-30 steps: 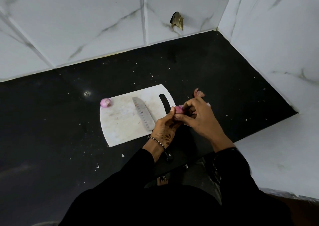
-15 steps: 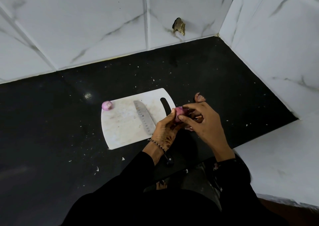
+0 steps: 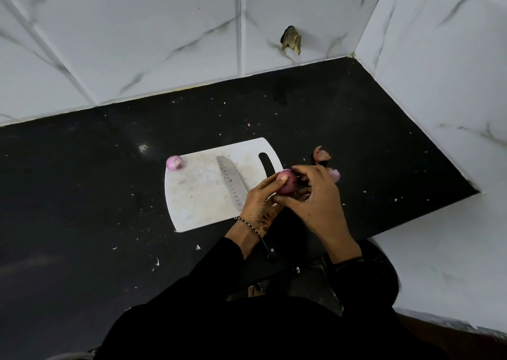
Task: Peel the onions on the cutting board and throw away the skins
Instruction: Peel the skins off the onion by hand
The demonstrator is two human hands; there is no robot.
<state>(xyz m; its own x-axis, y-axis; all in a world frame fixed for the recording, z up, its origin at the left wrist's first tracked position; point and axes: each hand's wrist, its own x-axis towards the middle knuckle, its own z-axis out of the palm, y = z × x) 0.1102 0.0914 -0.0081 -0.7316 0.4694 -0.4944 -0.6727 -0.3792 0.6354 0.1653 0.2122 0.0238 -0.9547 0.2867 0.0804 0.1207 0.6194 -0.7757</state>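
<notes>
A small purple onion [image 3: 288,185] is held just off the right edge of the white cutting board [image 3: 203,195]. My left hand [image 3: 260,203] grips it from the left, thumb on top. My right hand [image 3: 315,197] curls round it from the right, fingertips at its top. A second onion [image 3: 174,162], pale and glossy, sits at the board's far left corner. Loose onion skins [image 3: 321,154] lie on the counter beyond my right hand, with another piece [image 3: 335,174] beside it.
A knife [image 3: 231,185] lies blade-flat across the board, its black handle end [image 3: 270,251] showing under my left wrist. The black counter [image 3: 96,181] is speckled with small scraps. White marble walls close in behind and at the right.
The onion has turned in my hands and shows more of its surface. My right hand's fingers shifted over its top. The view moved slightly.
</notes>
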